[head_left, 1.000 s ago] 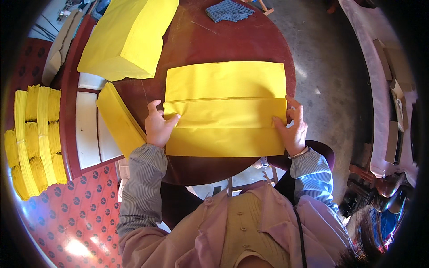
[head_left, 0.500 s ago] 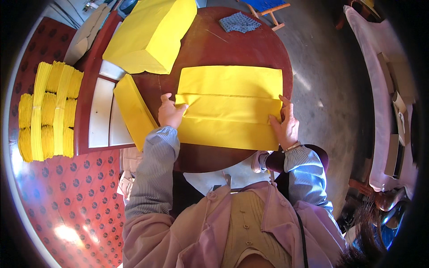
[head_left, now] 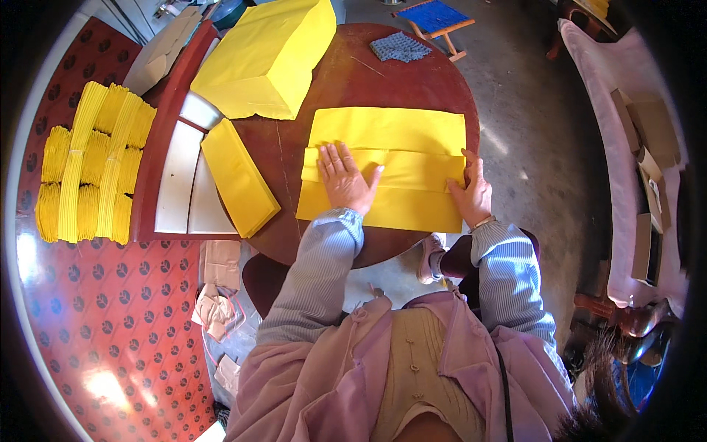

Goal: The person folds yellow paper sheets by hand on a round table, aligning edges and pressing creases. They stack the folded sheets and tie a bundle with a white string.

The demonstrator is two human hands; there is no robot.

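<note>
A yellow sheet, seemingly paper, lies before me on a round dark-red table. A folded strip runs across its middle. My left hand rests flat on the left part of this strip, fingers spread. At the sheet's right edge, my right hand pinches it, thumb on top and fingers along the border. Left of the sheet lies a narrow folded yellow stack, partly beyond the tabletop. Behind that stands a big yellow block-like pile.
A blue-grey knitted cloth lies at the table's far edge, near a blue folding stool. Bundled yellow folded stacks sit at far left. A bench with a pale cover runs along the right, holding open cardboard boxes.
My left hand has left the sheet's left edge and moved right onto the fold, opening flat. The near part of the fold now looks pressed down. My right hand keeps its place.
</note>
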